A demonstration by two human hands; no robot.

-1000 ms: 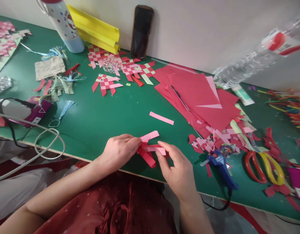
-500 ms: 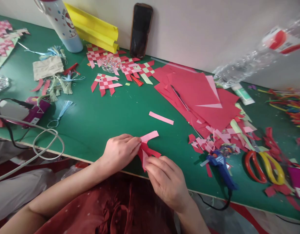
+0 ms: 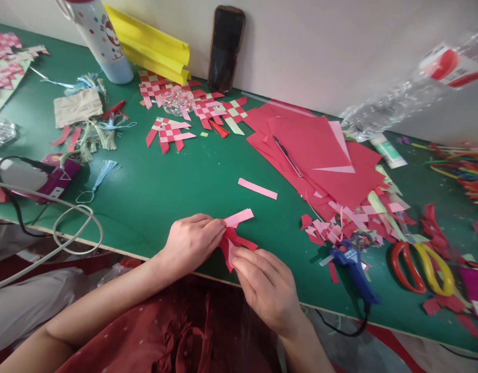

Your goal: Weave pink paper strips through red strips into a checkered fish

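Between my two hands, just over the table's near edge, are red and pink paper strips folded into one another. My left hand is closed on their left side, thumb and fingers pinching them. With its fingertips my right hand grips a lighter pink strip end at the lower right. Part of the folded piece is hidden behind my fingers. Beyond the hands, a loose pink strip lies on the green table. Farther back rests a woven red and pink paper fish.
At right lie red paper sheets with a pen, paper scraps, a blue glue gun and red-and-yellow-handled scissors. A phone leans on the wall. At left are a tumbler, tassels and a white cable.
Both hands keep nearly the same place and grip. The strip end at my right fingertips seems to have shifted very slightly; the whole view has moved a touch.
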